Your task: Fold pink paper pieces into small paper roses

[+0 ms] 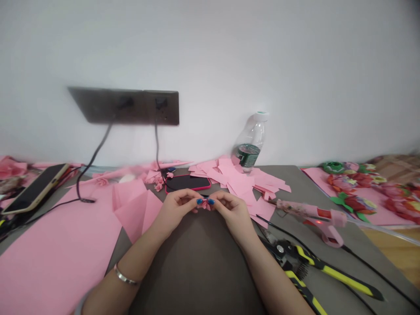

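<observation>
Tabletop (197, 271): 1 bottle (251, 148) at back edge, behind paper strips (231, 175); 1 phone (187, 182) left of these; 1 glue gun (308, 211) near right edge, pliers (280, 250) before it.

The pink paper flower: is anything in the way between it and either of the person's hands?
Nothing visible: the left hand and right hand both have their fingertips on the pink paper flower. The red-edged phone lies beyond, not between.

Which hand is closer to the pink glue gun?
Right. The right hand lies to the left of the glue gun, with a gap between; the left hand is farther left, beyond the right one. Both pinch a small pink flower.
</observation>
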Motion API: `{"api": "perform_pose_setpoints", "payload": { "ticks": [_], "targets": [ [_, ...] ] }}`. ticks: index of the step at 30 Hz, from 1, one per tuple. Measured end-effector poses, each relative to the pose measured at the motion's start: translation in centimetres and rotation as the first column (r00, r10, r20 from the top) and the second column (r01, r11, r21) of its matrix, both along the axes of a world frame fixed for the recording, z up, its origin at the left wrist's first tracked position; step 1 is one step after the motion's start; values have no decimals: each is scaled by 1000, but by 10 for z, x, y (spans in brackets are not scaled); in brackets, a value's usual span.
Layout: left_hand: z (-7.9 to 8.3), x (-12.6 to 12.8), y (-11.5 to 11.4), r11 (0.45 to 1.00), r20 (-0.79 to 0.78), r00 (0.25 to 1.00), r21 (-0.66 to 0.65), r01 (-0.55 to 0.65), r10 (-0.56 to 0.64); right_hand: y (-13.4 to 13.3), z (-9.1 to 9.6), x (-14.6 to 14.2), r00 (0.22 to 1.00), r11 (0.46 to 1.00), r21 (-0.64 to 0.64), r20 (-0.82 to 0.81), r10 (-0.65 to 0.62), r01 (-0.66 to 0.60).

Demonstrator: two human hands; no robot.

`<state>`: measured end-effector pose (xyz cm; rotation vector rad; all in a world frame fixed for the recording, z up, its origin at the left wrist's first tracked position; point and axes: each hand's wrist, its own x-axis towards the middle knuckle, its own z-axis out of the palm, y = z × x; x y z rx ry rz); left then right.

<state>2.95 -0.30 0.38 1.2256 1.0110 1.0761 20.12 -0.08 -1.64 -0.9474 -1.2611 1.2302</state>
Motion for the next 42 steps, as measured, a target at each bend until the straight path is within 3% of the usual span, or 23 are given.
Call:
{"api": "perform_pose_setpoints", "payload": {
  "ticks": [4, 10, 18, 26, 29, 35, 42],
  "targets": [
    [-1, 0, 0, 1000, 5, 1000, -26, -10, 10, 2, 1, -1, 998, 998, -31, -11, -56, 55],
    [-1, -1, 1, 995, 43, 999, -102, 14, -9, 3, -1, 0, 998, 998, -59, -46, -42, 39],
    [-7, -2, 4, 991, 121, 991, -126, -45, 60, 1, -3, 1, 995, 999, -22, -92, -39, 37],
    [-1, -1, 2, 995, 55, 998, -100, 19, -14, 2, -8, 0, 996, 999, 19, -77, -43, 45],
    [-2, -1, 2, 997, 45, 998, -74, -38, 41, 2, -6, 1, 996, 997, 30, -54, -75, 77],
    [-7, -5, 8, 965, 125, 957, -28, -259, 260, 2, -4, 0, 993, 993, 47, -60, -106, 109],
    [-5, -5, 7, 962, 186, 944, -80, -260, 271, -1, -1, -2, 989, 988, 71, -57, -136, 139]
  ]
}}
